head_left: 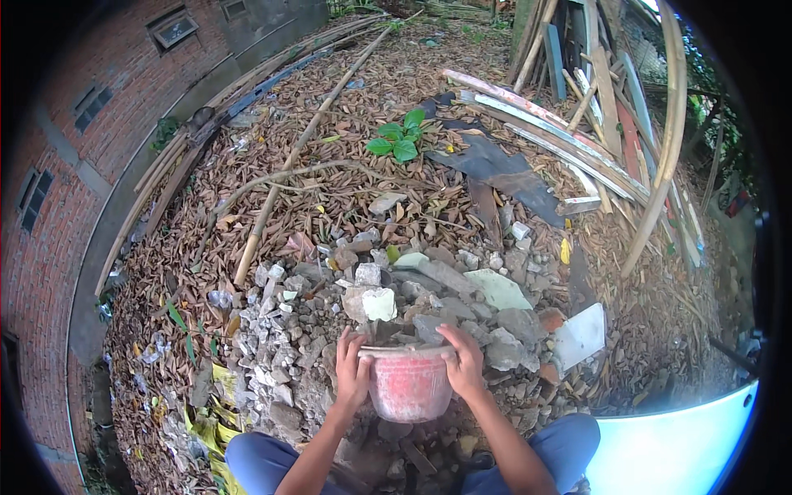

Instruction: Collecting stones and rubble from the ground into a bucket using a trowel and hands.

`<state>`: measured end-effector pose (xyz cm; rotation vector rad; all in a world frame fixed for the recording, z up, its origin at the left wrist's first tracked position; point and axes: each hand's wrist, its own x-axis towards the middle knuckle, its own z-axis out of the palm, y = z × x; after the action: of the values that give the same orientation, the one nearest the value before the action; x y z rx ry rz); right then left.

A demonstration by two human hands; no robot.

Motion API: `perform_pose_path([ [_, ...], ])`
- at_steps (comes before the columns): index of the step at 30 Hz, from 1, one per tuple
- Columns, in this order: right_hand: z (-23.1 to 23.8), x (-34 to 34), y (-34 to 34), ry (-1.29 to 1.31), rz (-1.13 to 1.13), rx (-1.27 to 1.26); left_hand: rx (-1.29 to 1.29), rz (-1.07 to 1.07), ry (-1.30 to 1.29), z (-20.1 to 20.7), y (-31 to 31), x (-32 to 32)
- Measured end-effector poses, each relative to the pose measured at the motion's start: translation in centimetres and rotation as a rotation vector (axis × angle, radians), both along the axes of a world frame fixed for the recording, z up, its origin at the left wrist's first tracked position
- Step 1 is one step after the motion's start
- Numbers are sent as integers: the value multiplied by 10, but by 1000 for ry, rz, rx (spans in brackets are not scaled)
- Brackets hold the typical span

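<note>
A dusty red bucket (410, 386) is between my two hands, tipped so that its mouth faces away from me over a heap of rubble (322, 330). My left hand (351, 367) grips the rim on the left side, fingers curled over the edge. On the opposite side my right hand (464, 360) holds the rim in the same way. Grey broken pieces show at the bucket's mouth; whether they lie inside it or beyond it I cannot tell. Just past the rim sits a pale chunk of concrete (379, 304).
Dry leaves cover the ground around a long bamboo pole (285, 169) and a green plant (400, 139). Planks (569, 148) and a dark sheet (499, 172) lie at the right. A brick wall (74, 198) stands left; a white panel (676, 445) is near my right knee.
</note>
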<state>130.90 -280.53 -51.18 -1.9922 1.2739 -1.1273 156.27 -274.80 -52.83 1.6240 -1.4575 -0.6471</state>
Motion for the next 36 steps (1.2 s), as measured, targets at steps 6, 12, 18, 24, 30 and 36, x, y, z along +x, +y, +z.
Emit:
perform_pose_path([
  [6,10,25,-21,-13,-174,51,-15,208,24,12,-33,-4],
  [12,76,36,-6,22,-228,250,-4,302,102,80,-26,1],
  [18,10,56,-23,129,-131,194,321,101,343,9,-24,-2],
  [24,10,44,9,237,123,231,321,-35,113,2,4,-15],
  [30,4,0,29,145,123,263,178,-31,-30,-7,9,-19],
  [36,22,-32,81,-97,324,186,102,-113,211,24,51,-26],
])
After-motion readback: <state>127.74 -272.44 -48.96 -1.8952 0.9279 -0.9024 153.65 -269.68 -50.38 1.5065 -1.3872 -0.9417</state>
